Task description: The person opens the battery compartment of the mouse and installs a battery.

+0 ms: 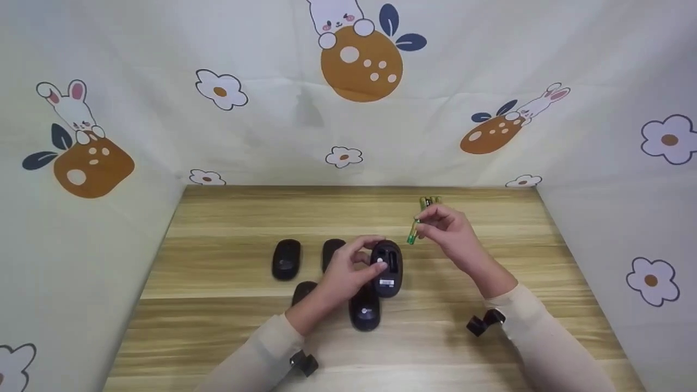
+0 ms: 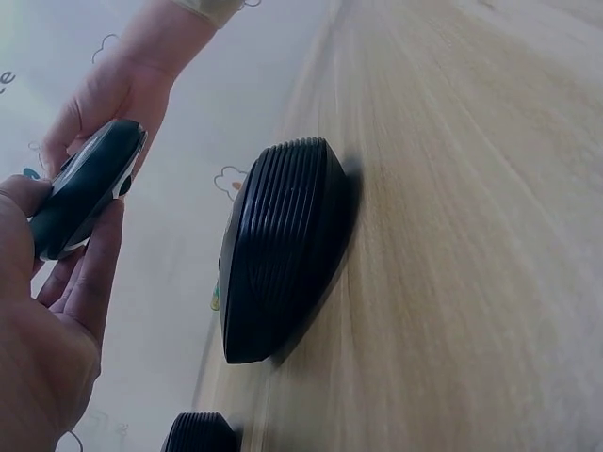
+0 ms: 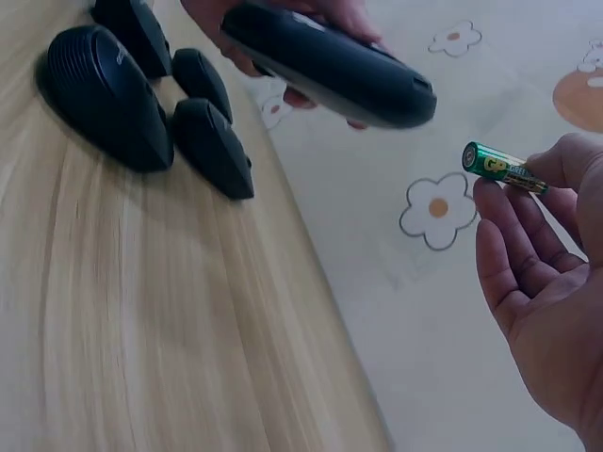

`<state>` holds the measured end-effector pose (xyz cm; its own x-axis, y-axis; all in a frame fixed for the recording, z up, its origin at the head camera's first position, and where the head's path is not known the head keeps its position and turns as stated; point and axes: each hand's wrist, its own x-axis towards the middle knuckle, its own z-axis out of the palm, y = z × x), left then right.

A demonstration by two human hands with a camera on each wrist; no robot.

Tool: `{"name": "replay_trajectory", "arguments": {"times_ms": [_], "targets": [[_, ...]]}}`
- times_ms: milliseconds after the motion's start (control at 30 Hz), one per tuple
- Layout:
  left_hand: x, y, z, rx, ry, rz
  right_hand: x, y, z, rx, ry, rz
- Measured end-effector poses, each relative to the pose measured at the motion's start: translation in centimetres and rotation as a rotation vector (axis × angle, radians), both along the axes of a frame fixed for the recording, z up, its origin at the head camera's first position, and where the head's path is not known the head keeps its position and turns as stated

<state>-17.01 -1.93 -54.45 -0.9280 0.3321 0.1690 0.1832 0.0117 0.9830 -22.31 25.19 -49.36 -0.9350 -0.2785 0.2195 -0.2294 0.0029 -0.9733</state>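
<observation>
My left hand (image 1: 344,272) holds a black computer mouse (image 1: 398,272) above the table, its underside turned up. An open battery slot (image 1: 393,261) and a white label (image 1: 386,283) show on that underside. To the right of it, my right hand (image 1: 452,237) pinches a green and gold battery (image 3: 499,166) between thumb and fingertips. A gap separates the battery from the mouse. In the left wrist view the held mouse (image 2: 87,188) is seen edge-on, between the left thumb and fingers.
Several black mice lie on the wooden table (image 1: 218,337): one at the left (image 1: 286,260), others partly hidden by the left arm, and one just below the held mouse (image 1: 365,316). More batteries (image 1: 429,201) lie behind the right hand. Patterned cloth (image 1: 272,130) walls the back and sides.
</observation>
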Motion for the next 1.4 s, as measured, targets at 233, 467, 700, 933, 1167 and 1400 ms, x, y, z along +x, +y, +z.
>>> {"name": "replay_trajectory", "arguments": {"times_ms": [233,467,700,933,1167,1400], "targets": [[0.0,0.0,0.0,-0.001,0.003,0.0,1.2,-1.2,0.5,0.009,0.003,0.046],[0.0,0.0,0.1,-0.012,0.003,-0.004,2.0,-2.1,0.8,0.04,0.05,0.076],[0.1,0.0,0.3,-0.008,0.0,-0.006,2.4,-2.6,0.9,0.145,0.129,0.082],[-0.1,0.1,0.2,0.001,0.019,-0.012,2.6,-2.6,0.5,0.226,0.244,0.124],[0.0,0.1,0.3,-0.002,0.009,-0.009,2.7,-3.0,0.2,0.274,0.372,0.133],[0.0,0.1,0.1,0.0,-0.007,0.001,3.0,-3.3,-0.3,0.322,0.431,0.108]]}}
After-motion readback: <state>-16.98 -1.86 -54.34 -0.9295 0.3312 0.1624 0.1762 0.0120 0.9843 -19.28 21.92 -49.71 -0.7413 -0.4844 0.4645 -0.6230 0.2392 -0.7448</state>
